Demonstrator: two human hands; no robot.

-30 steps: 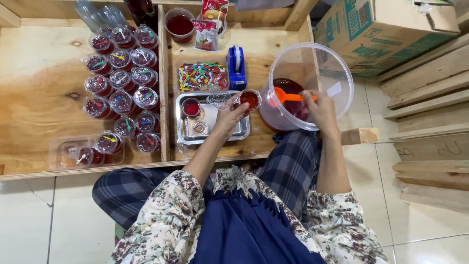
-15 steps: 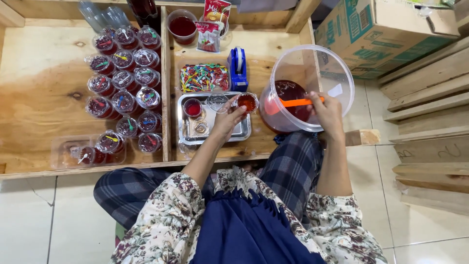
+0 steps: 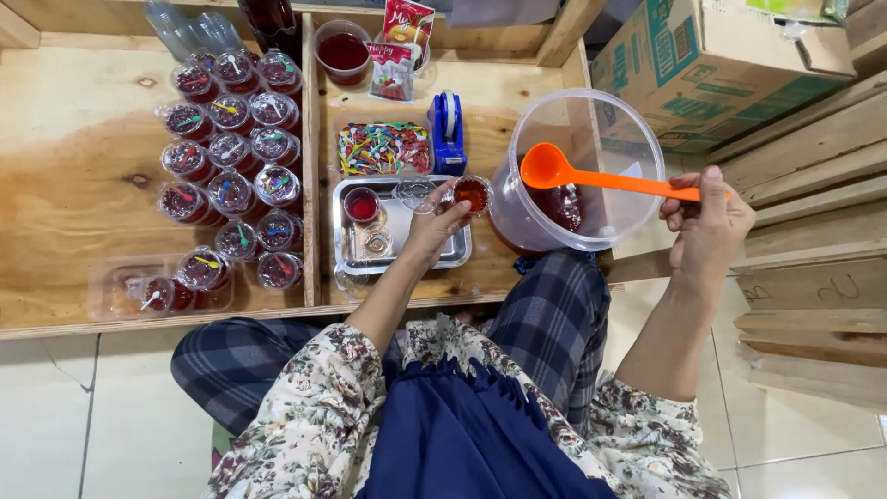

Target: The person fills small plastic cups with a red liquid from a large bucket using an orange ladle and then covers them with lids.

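Filling step: left hand (image 3: 434,226) pinches a small cup (image 3: 472,194) of red liquid at frame centre, over the edge of the metal tray (image 3: 457,254). Right hand (image 3: 707,231), fingers closed, grips the orange ladle (image 3: 601,176) over the big tub (image 3: 573,176). Next move likely needs a steady tip of the ladle into the cup. Lidded filled cups (image 3: 226,176) sit upper left on the wooden pallet (image 3: 83,176); cardboard box (image 3: 711,65) upper right; tiled floor (image 3: 55,416) below.

The person wears a cream floral top with short sleeves, a navy apron at six o'clock, and dark blue plaid trousers.
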